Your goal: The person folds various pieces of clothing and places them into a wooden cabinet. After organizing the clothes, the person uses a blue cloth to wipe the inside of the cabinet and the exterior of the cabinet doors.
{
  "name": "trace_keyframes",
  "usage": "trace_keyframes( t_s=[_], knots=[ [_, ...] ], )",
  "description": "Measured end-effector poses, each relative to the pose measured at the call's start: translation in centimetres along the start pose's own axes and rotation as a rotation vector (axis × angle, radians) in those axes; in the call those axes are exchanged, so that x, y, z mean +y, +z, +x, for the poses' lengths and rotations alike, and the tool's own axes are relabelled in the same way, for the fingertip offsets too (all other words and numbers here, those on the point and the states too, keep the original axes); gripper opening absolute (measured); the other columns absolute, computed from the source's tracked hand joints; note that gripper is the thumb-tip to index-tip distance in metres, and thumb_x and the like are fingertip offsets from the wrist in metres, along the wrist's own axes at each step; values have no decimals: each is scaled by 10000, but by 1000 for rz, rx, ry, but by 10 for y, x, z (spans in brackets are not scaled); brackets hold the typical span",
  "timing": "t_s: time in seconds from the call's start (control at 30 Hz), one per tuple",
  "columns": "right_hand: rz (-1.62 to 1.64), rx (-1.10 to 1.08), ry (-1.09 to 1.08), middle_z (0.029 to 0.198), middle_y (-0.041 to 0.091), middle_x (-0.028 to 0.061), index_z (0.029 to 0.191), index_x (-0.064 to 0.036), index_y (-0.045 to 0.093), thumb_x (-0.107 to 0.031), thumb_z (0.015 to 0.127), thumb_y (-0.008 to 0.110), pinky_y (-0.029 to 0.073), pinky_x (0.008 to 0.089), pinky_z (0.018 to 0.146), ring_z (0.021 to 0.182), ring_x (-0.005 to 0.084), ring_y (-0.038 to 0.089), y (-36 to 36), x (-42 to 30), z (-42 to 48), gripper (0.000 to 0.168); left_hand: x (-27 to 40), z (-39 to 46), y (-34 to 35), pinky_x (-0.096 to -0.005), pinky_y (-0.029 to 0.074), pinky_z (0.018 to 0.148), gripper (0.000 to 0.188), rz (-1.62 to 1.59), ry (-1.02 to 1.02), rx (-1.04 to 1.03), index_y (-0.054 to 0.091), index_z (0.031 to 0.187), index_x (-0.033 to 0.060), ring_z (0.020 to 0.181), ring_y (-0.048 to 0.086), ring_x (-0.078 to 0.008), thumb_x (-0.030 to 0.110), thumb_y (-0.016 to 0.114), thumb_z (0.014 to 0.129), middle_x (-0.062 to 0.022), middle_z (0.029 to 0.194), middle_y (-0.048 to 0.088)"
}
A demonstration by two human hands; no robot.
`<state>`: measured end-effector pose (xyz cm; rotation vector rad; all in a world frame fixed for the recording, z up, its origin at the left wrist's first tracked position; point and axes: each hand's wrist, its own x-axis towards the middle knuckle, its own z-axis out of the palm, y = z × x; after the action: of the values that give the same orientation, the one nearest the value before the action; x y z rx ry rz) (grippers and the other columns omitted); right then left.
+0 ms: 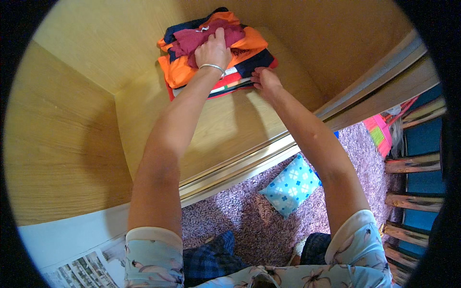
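A stack of folded clothes [182, 73] lies on the wooden floor of a cabinet compartment, near its back wall. Orange and navy garments make up its upper layers, and red, white and dark edges show beneath. On top is a crumpled maroon garment [185, 41] with a small white tag. My left hand [214, 50], a silvery bangle at its wrist, rests on the maroon cloth; its thumb and some fingers are hidden, so its grip is unclear. At the stack's front right corner, my right hand [267, 78] has its fingers apart against the folded edges, apparently without gripping them.
Wooden side panels [65, 144] enclose the compartment, and metal sliding-door tracks [234, 162] run along its front. Below, a light-blue patterned cushion [291, 185] lies on a purplish shaggy carpet [248, 212]. A pink broom [381, 133] stands by a slatted wooden frame [414, 163] at right.
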<state>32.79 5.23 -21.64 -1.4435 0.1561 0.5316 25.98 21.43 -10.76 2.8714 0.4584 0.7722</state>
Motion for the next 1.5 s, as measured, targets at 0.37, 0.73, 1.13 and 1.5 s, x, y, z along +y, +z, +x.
trace_keyframes(
  t_s=[0.37,0.73,1.13,1.5],
  knots=[
    [-43,-115,37,933,683,28,1050,-132,649,-212,960,581,512,372,704,805,192,668,-16,13,-3,139,15,-33,49,-587,483,887,617,614,280,120,349,1595,234,1229,562,-320,201,500,998,-186,1382,562],
    [256,-218,-43,1015,681,53,1151,-76,638,-234,964,619,538,369,815,903,206,664,14,-18,-21,246,-20,6,11,-511,596,732,804,142,135,-7,373,1529,189,883,740,-367,182,747,817,-165,1019,709],
    [191,-465,-64,1176,648,107,1240,-106,618,-351,934,695,498,367,961,1123,244,593,48,-91,-35,399,-44,1,-29,-557,573,812,818,-28,7,69,376,1536,257,977,712,-418,214,748,808,-171,1227,701],
    [608,-363,-56,1243,641,93,1256,-103,614,-276,955,614,500,497,1030,1167,283,602,48,-74,17,347,-40,-17,-18,-559,577,743,698,-71,113,115,469,1426,196,888,716,-415,202,759,791,-163,1023,720]
  ],
)
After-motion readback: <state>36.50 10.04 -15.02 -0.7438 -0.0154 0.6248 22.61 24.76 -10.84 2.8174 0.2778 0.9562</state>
